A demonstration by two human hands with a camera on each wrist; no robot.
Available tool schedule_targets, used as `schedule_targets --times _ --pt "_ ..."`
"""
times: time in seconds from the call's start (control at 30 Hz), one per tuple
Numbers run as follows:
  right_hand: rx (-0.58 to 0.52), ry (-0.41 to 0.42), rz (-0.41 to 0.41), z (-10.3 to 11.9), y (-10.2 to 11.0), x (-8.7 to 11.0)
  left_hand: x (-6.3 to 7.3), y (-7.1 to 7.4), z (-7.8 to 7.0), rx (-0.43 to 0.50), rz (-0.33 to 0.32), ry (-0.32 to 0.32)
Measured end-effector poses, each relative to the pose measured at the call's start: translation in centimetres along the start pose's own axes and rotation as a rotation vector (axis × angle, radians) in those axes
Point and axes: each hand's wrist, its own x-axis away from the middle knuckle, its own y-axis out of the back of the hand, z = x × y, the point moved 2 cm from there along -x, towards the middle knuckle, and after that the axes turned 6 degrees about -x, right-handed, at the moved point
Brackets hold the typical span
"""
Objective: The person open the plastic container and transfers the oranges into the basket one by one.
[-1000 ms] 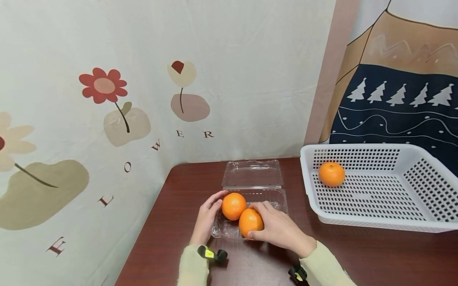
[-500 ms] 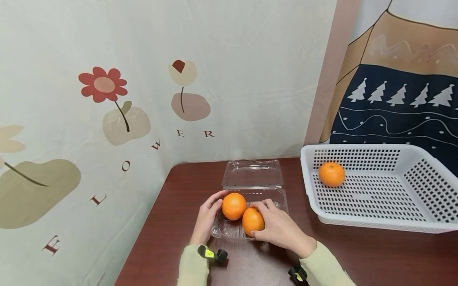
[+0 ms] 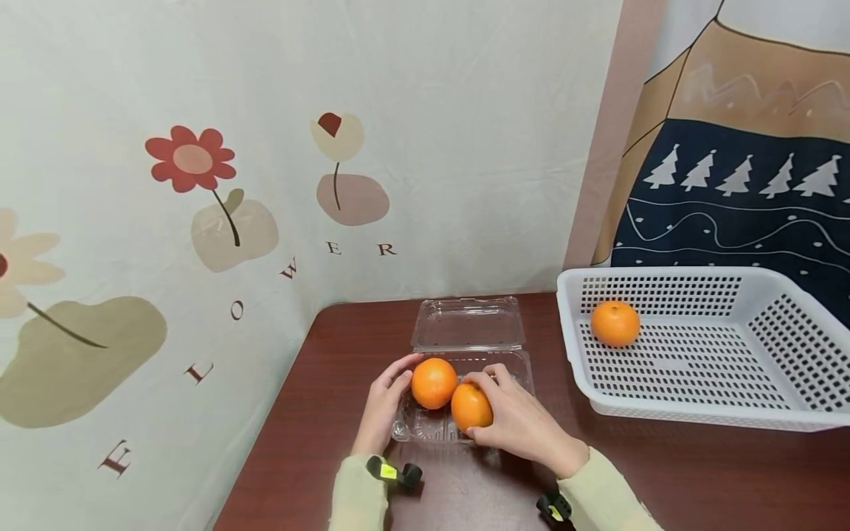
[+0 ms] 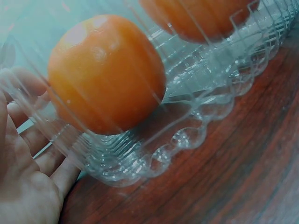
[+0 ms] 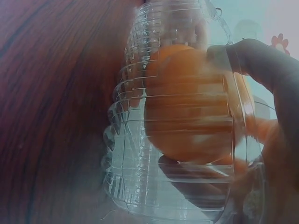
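An orange [image 3: 471, 408] is in my right hand [image 3: 521, 424], fingers on its top and thumb on its near side. It sits in the right part of a clear plastic clamshell box [image 3: 441, 435], seen through the wall in the right wrist view. Beside it on the left is a second orange [image 3: 434, 383], also inside the box. My left hand [image 3: 384, 405] rests against the box's left wall, fingers fairly straight; in the left wrist view they lie along the plastic near that orange. The box's clear lid [image 3: 469, 324] lies folded back behind it.
To the right stands a white perforated basket [image 3: 671, 409] with one orange [image 3: 615, 324] in its back left corner. A printed cloth backdrop [image 3: 465, 184] rises right behind the dark wooden table [image 3: 332, 369].
My right hand has shifted its orange slightly right and away from me inside the box. My left hand and the other orange have stayed put.
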Motion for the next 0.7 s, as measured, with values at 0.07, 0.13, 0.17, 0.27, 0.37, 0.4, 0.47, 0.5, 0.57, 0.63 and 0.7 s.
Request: schedule_targets --times 0.07,0.13,0.17,0.27,0.37,0.4,0.47,0.5,0.57,0.63,0.7 --pt "-0.002 0.008 -0.013 0.0 0.1 0.0 0.0 0.0 0.0 -0.002 0.0 0.0" --pt "-0.004 0.017 -0.031 0.0 0.2 0.0 0.0 0.0 0.0 -0.004 -0.001 0.001" --pt "-0.002 0.023 -0.041 0.0 0.3 0.0 0.0 0.0 0.0 -0.006 -0.002 0.001" --pt "0.003 0.043 -0.067 0.1 0.5 0.0 0.0 0.0 0.0 -0.01 -0.002 0.002" --pt "0.009 0.056 -0.07 0.1 0.7 -0.1 0.0 0.0 0.1 -0.006 -0.002 0.005" --pt "0.011 0.057 -0.068 0.1 0.7 -0.1 -0.1 0.0 0.1 -0.005 -0.001 0.005" --pt "0.016 0.056 -0.063 0.1 0.9 -0.1 -0.1 0.0 0.2 -0.004 -0.002 0.008" --pt "0.018 0.055 -0.06 0.2 1.0 -0.1 -0.1 0.0 0.2 -0.003 -0.002 0.01" --pt "0.021 0.054 -0.055 0.2 1.1 -0.1 -0.1 0.1 0.2 -0.003 -0.003 0.013" --pt "0.019 0.056 -0.053 0.2 1.3 -0.1 -0.1 0.1 0.2 -0.002 -0.002 0.015" --pt "0.015 0.061 -0.051 0.2 1.5 -0.1 -0.1 0.1 0.2 -0.003 -0.001 0.013"
